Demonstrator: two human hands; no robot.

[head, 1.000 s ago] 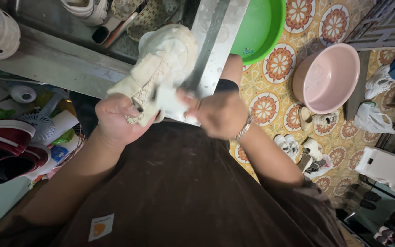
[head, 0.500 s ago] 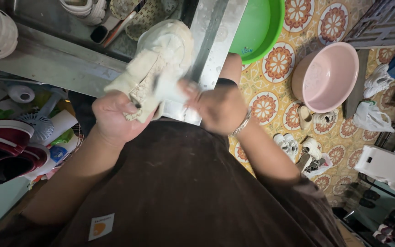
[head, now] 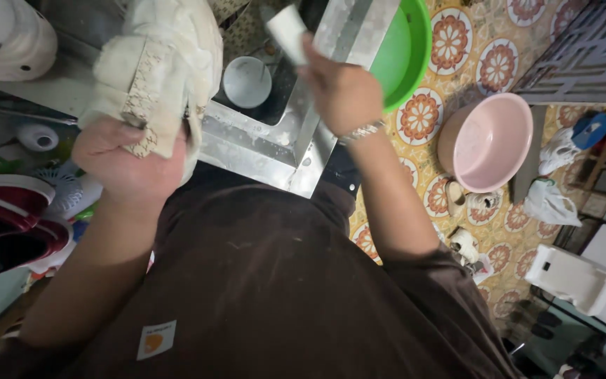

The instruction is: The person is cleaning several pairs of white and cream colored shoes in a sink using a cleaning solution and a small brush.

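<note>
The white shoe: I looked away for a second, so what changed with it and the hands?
The right hand has drawn away from the white shoe, carrying its small white wipe over the metal sink. The left hand keeps its grip on the shoe. The green basin and pink basin stayed where they were.

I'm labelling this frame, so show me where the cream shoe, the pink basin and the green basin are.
cream shoe (head: pixel 166 63): head view, on its side panel above the left hand.
pink basin (head: pixel 487 140): head view, on its inner wall.
green basin (head: pixel 405 49): head view, on its inner wall.
</note>
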